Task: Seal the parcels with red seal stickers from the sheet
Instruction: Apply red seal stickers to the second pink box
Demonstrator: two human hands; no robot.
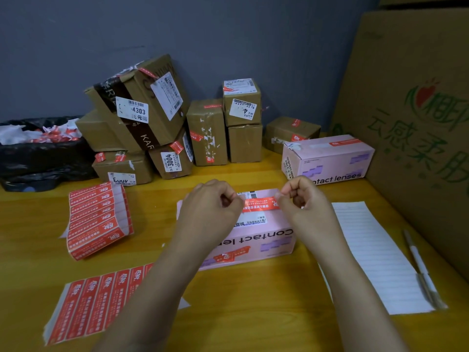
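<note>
- Pinching the sticker (260, 205) at either end: left hand (213, 202) and right hand (302, 199), fingers curled.
- Stretched level between the two grips, over the box (264, 240) top; contact unclear.
- Down-left of the grip, by the left forearm: sheet (99, 295).
- Beyond the grip: parcels (206, 132).

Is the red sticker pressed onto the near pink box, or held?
Held: left hand and right hand pinch the red sticker by its ends over the pink box; whether it touches, cannot tell.
</note>
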